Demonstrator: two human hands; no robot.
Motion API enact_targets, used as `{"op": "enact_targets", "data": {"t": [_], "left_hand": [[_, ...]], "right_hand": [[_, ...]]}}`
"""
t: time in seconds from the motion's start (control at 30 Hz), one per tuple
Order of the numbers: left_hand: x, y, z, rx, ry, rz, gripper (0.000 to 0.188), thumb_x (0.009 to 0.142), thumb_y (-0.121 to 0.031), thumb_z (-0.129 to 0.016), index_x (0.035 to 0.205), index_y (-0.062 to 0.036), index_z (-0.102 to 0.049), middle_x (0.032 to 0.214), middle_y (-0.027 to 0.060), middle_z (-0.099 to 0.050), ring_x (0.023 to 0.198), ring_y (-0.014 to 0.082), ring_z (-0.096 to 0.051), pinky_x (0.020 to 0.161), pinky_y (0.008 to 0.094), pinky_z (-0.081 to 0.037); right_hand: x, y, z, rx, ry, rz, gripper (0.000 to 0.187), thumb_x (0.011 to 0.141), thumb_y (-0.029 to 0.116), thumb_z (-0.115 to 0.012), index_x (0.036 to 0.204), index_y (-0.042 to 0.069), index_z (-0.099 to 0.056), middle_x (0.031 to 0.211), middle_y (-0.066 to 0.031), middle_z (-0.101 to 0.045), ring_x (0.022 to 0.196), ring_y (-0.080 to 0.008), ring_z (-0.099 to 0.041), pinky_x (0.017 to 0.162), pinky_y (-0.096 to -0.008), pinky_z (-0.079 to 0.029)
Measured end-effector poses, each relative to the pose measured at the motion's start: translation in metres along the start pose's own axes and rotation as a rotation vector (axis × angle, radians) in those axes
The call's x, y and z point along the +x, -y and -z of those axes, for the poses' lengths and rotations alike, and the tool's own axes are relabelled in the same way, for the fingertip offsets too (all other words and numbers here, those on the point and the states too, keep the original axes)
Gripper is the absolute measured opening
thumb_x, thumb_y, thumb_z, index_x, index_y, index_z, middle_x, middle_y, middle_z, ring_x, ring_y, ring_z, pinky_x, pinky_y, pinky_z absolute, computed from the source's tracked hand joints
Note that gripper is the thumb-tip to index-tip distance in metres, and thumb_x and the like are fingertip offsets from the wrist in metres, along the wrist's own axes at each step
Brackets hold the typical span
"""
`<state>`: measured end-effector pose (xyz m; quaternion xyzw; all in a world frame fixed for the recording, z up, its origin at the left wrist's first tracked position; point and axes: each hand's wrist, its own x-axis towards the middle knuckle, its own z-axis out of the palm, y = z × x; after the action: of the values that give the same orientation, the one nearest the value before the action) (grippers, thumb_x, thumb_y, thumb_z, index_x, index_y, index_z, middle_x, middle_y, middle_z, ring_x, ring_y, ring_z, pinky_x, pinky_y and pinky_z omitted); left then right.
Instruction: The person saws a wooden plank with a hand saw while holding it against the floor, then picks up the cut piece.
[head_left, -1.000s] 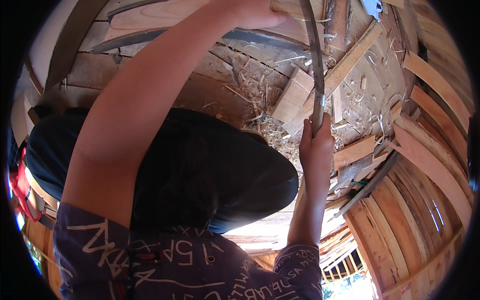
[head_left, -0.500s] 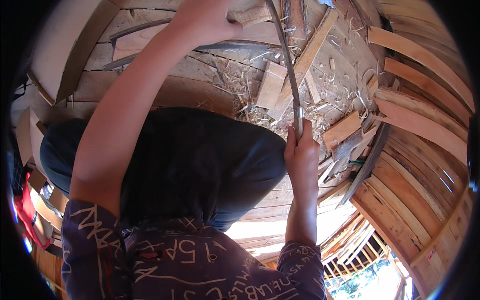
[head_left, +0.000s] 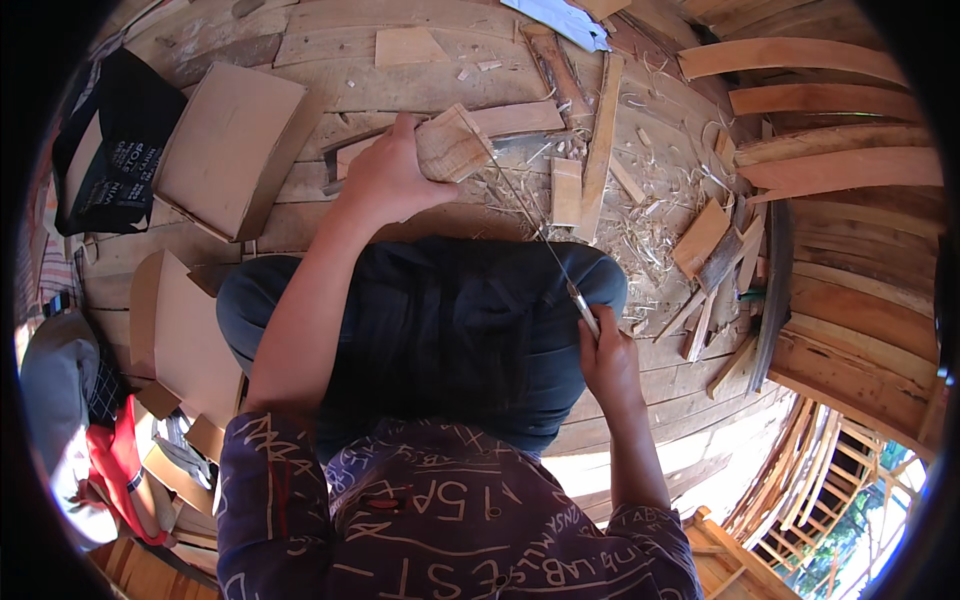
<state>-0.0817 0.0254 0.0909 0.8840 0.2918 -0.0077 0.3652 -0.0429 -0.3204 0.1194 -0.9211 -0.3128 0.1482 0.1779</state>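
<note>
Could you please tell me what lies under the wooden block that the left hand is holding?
The wooden block in the left hand rests on a plank floor, with a flat board and shavings beside it. The floor directly beneath block and hand is covered.

a worn plank floor [head_left: 420, 40] strewn with pale wood shavings [head_left: 640, 225] and offcuts. curved wooden slats [head_left: 830, 170] pile along the right. flat cardboard pieces [head_left: 225, 145] lie at the left. bright sunlight spills in at the lower right.
</note>
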Motion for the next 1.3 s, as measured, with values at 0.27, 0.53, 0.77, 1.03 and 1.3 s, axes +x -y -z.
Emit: {"op": "enact_targets", "data": {"t": [0.27,0.53,0.77,1.03,1.3], "left_hand": [[-0.011,0.002,0.008,0.015,-0.114,-0.141,0.082,0.061,-0.038,-0.082,0.123,0.0019,-0.045,0.108,0.0254,-0.064,0.099,0.0383,-0.065,0.084,0.0434,-0.051],[-0.016,-0.008,0.013,0.014,-0.2,-0.169,0.087,0.062,-0.036,-0.083,0.13,-0.0016,-0.041,0.11,0.0241,-0.065,0.099,0.0375,-0.065,0.083,0.0427,-0.052],[-0.022,-0.014,0.014,-0.085,-0.259,-0.202,0.094,0.06,-0.04,-0.087,0.134,-0.0091,-0.037,0.105,0.0234,-0.066,0.099,0.039,-0.064,0.085,0.0423,-0.051],[-0.008,0.012,0.014,-0.117,-0.2,-0.089,0.107,0.061,-0.053,-0.086,0.135,0.0009,-0.032,0.11,0.0263,-0.065,0.105,0.0385,-0.064,0.086,0.0414,-0.05],[0.002,0.028,0.005,-0.576,-0.158,-0.184,0.086,0.076,-0.057,-0.075,0.124,0.0066,-0.044,0.103,0.0217,-0.065,0.096,0.0256,-0.065,0.085,0.0346,-0.05]], "right_hand": [[-0.004,0.004,-0.031,0.189,-0.106,-0.038,0.012,0.093,0.015,-0.061,0.095,0.005,-0.056,0.07,-0.0209,-0.063,0.069,-0.0446,-0.063,0.056,-0.0513,-0.048],[-0.003,-0.004,-0.037,0.197,-0.219,-0.005,0.018,0.09,0.019,-0.068,0.088,0.004,-0.057,0.067,-0.0205,-0.062,0.066,-0.0443,-0.062,0.055,-0.0473,-0.048],[0.009,-0.014,-0.028,0.348,-0.217,-0.034,0.032,0.085,0.026,-0.075,0.097,0.0,-0.061,0.07,-0.0217,-0.062,0.068,-0.0408,-0.064,0.059,-0.0429,-0.049],[0.023,-0.01,-0.005,0.688,0.122,-0.39,0.03,0.087,0.021,-0.074,0.099,-0.003,-0.062,0.055,-0.0037,-0.055,0.04,-0.012,-0.051,0.039,-0.0285,-0.041],[0.025,-0.012,-0.01,0.722,0.1,-0.378,0.03,0.088,0.019,-0.072,0.102,-0.005,-0.061,0.052,-0.0027,-0.053,0.036,-0.0099,-0.048,0.035,-0.0273,-0.038]]}}
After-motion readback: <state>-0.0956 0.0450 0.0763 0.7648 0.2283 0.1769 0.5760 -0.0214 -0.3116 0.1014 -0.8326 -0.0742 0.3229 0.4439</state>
